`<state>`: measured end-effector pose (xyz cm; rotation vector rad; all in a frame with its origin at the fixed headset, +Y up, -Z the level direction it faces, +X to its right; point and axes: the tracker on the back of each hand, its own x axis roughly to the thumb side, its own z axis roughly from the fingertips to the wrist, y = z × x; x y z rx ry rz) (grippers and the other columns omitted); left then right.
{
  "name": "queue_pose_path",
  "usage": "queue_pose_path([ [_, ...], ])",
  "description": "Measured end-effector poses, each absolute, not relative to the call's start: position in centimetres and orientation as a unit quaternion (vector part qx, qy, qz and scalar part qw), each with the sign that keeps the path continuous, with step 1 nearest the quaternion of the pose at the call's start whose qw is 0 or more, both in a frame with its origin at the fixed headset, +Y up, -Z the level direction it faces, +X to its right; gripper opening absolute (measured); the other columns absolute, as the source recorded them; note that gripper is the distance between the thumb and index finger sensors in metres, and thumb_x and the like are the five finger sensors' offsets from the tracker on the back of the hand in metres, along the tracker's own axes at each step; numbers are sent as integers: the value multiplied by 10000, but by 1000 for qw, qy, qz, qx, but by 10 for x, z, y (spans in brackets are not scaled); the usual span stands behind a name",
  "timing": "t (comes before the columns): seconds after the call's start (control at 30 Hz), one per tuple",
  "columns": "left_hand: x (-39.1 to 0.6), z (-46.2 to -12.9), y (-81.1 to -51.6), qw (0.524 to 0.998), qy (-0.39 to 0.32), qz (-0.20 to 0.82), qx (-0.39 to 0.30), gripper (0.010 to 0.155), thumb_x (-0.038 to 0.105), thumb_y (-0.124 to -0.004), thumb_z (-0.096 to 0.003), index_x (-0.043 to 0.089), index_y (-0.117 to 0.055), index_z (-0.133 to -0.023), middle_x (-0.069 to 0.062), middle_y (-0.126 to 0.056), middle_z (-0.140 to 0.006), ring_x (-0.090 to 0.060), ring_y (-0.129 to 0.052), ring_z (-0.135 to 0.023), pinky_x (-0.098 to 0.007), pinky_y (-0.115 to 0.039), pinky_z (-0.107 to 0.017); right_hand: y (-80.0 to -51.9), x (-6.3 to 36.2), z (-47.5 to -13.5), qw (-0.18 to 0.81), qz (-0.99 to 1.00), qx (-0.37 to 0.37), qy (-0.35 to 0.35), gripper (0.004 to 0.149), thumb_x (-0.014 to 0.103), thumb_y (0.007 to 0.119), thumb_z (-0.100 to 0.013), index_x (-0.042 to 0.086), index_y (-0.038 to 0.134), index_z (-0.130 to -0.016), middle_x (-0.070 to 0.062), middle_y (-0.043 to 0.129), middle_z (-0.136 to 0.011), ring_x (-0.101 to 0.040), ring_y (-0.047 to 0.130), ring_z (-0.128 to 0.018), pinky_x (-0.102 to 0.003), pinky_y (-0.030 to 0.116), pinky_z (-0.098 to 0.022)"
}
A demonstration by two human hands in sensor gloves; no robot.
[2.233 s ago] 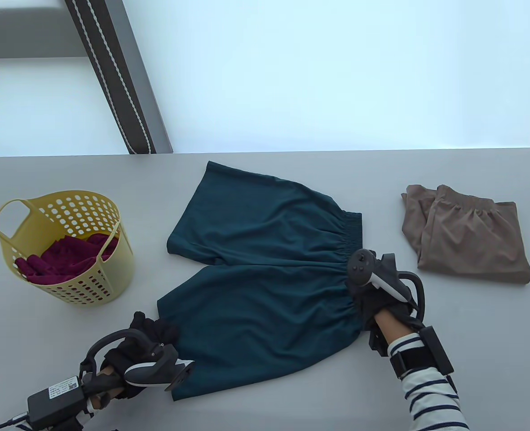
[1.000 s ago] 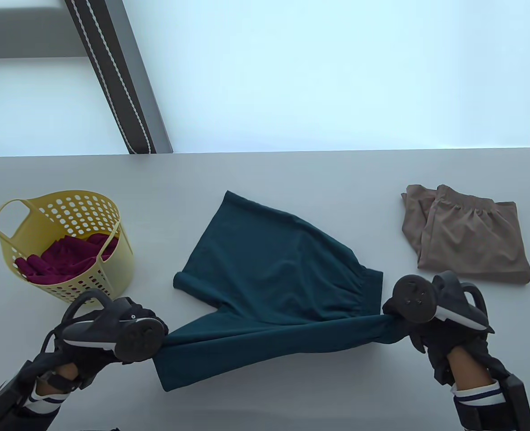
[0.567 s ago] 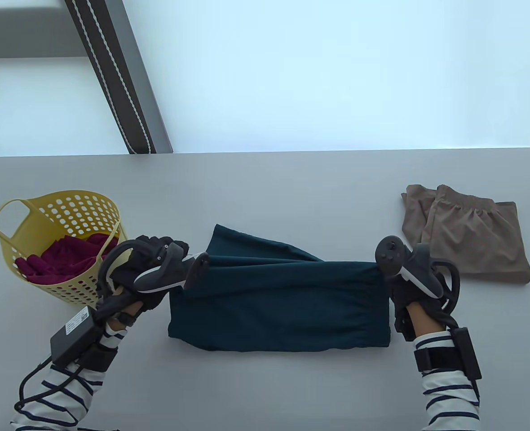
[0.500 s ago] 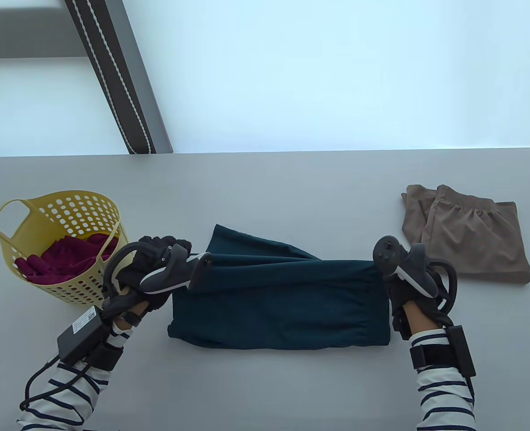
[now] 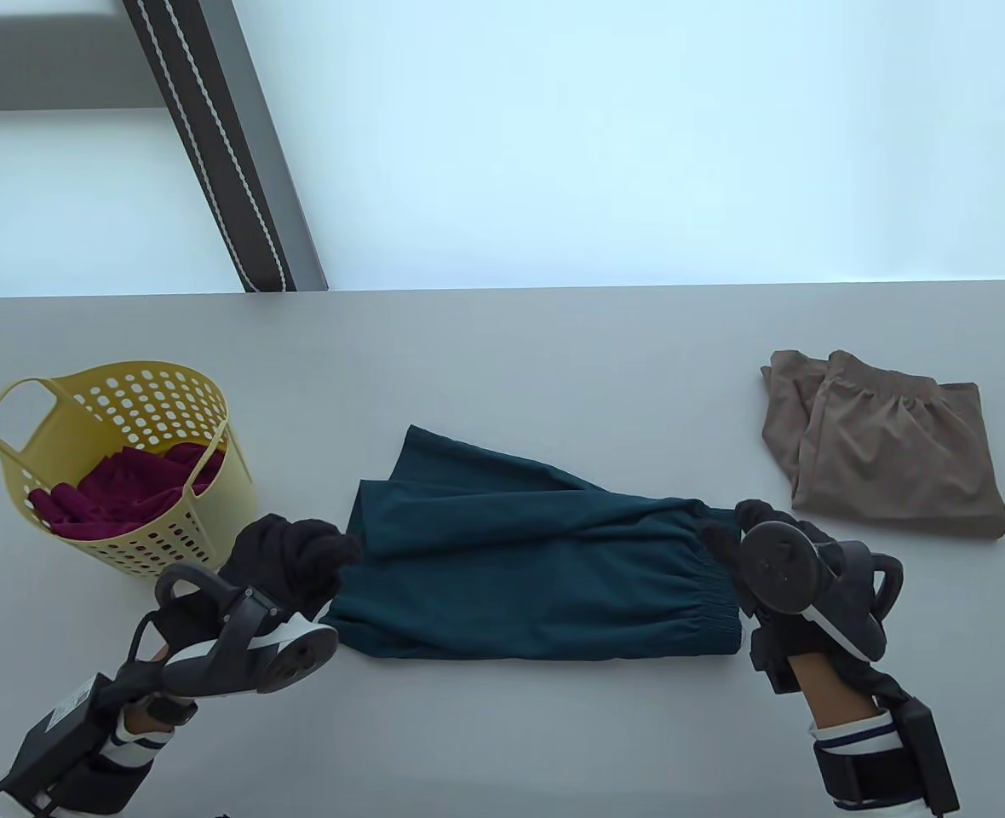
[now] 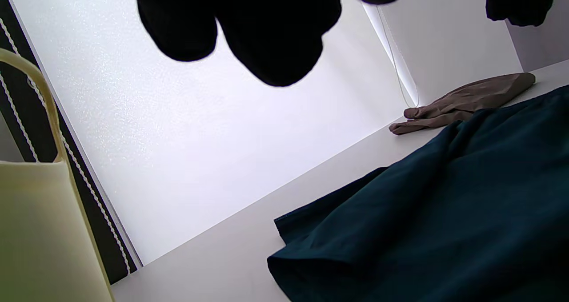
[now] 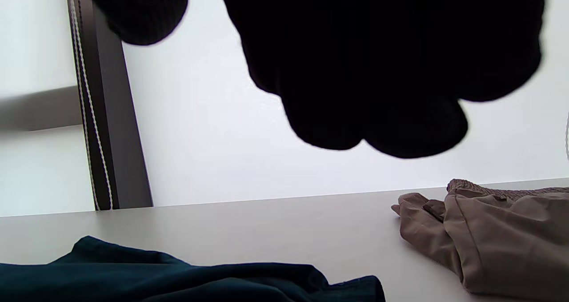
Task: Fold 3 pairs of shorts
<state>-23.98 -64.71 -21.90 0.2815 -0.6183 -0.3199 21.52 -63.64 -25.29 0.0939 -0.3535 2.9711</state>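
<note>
Basket [image 6: 40, 231] cropped by left edge

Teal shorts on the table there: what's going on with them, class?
A person is folding the teal shorts, now doubled leg over leg. The left hand sits at the leg-hem end and the right hand at the waistband end. Tan shorts lie folded to the right; maroon cloth waits in the yellow basket.

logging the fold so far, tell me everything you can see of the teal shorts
The teal shorts lie on the grey table, folded in half, one leg laid over the other. The cloth looks thin, soft and matte, with loose creases. The gathered elastic waistband is at the right end, the leg hems at the left; the lower leg's hem pokes out behind, so the layers are not squared. The left hand is at the hem end, the right hand at the waistband; whether either grips is unclear.
</note>
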Motion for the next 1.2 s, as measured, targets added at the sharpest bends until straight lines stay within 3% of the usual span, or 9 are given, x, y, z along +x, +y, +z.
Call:
queue_pose_path([
  [0.17,-248,-203,-679,915,-306,-237,119,488,408,-596,-486,340,-385,-920,115,-758,-870,-13,-945,-642,-401,-819,-665,-677,217,-262,26,998,11,-56,662,562,597,-456,11,825,-744,-116,987,-441,-315,1036,-278,-480,835,-250],
  [0.33,-254,-209,-713,897,-312,-304,79,504,415,-601,-475,330,-384,-921,124,-763,-857,-3,-948,-631,-394,-826,-659,-732,222,-278,-58,985,-52,153,875,600,492,-452,-133,626,-912,-341,919,-646,-505,1014,-432,-569,831,-293],
  [0.43,-252,-208,-717,894,-319,-309,60,512,422,-603,-471,321,-388,-923,118,-765,-857,-13,-950,-633,-402,-821,-661,-765,215,-280,-75,974,-69,204,921,601,481,-459,-189,553,-929,-482,763,-670,-597,928,-435,-613,798,-283],
  [0.5,-249,-206,-718,889,-325,-315,63,512,426,-604,-469,319,-393,-923,117,-768,-856,-14,-952,-633,-404,-821,-661,-764,206,-280,-125,975,-56,175,914,605,470,-472,-180,598,-920,-458,806,-673,-579,972,-435,-590,841,-281],
  [0.63,-246,-203,-720,881,-332,-331,63,522,434,-604,-466,316,-390,-927,115,-766,-862,-15,-952,-638,-402,-822,-661,-764,187,-280,-102,980,-73,155,848,517,591,-505,-252,590,-862,-482,797,-655,-611,959,-425,-602,841,-265],
  [0.83,-246,-203,-720,882,-328,-332,59,522,437,-604,-465,314,-394,-927,115,-769,-860,-15,-954,-636,-403,-822,-661,-759,184,-279,-87,987,-88,107,764,450,713,-462,-168,522,-868,-269,892,-550,-353,1050,-302,-445,906,-208],
  [0.87,-247,-203,-720,882,-327,-334,61,523,438,-604,-464,314,-395,-927,115,-770,-860,-15,-954,-635,-403,-823,-660,-755,199,-279,39,988,-125,76,728,404,803,-412,-89,535,-876,-182,889,-528,-250,1026,-247,-392,893,-186],
  [0.93,-246,-202,-719,881,-327,-335,64,523,439,-604,-464,313,-397,-927,115,-771,-859,-15,-956,-635,-403,-822,-660,-747,209,-280,109,982,-140,61,687,361,835,-404,-57,567,-879,-180,889,-516,-258,1007,-234,-402,871,-184],
  [1.2,-243,-197,-710,876,-336,-335,85,524,443,-603,-463,314,-402,-929,113,-775,-861,-18,-958,-638,-404,-821,-662,-648,226,-279,73,975,-159,-138,652,342,834,-418,-11,602,-915,-193,878,-598,-285,997,-315,-426,849,-255],
])
